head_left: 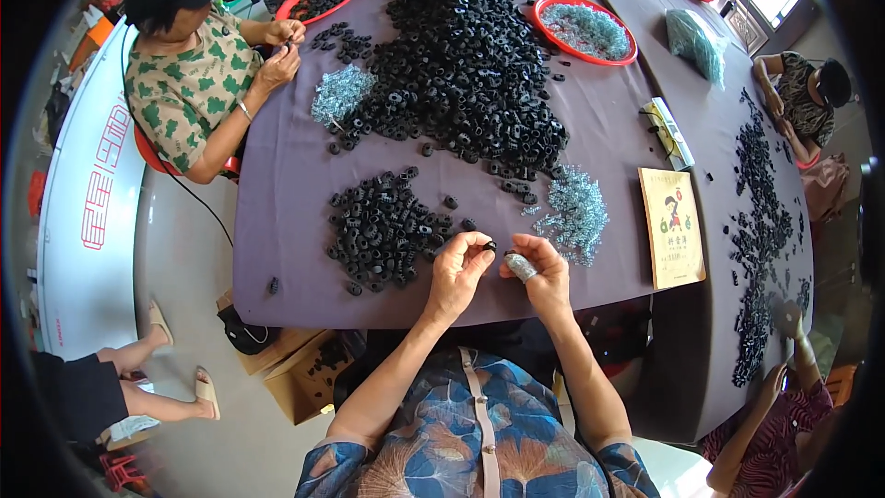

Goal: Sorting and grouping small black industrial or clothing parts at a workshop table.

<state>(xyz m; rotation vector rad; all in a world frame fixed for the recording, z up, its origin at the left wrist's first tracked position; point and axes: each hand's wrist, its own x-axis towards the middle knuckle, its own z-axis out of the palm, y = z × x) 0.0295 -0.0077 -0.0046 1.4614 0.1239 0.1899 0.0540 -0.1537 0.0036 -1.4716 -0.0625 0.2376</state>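
small black part (489, 245), pinched between the left fingers (469, 241), right fingers (535, 243) curled nearby, their hold unclear

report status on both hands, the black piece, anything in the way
Left hand pinching small black piece. Right hand just beside, thumb wrapped, grip unclear. Nothing visibly blocking between hands; black pile ahead-left, translucent pile ahead-right.

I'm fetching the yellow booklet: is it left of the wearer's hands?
No, the yellow booklet lies right of the wearer's right hand.
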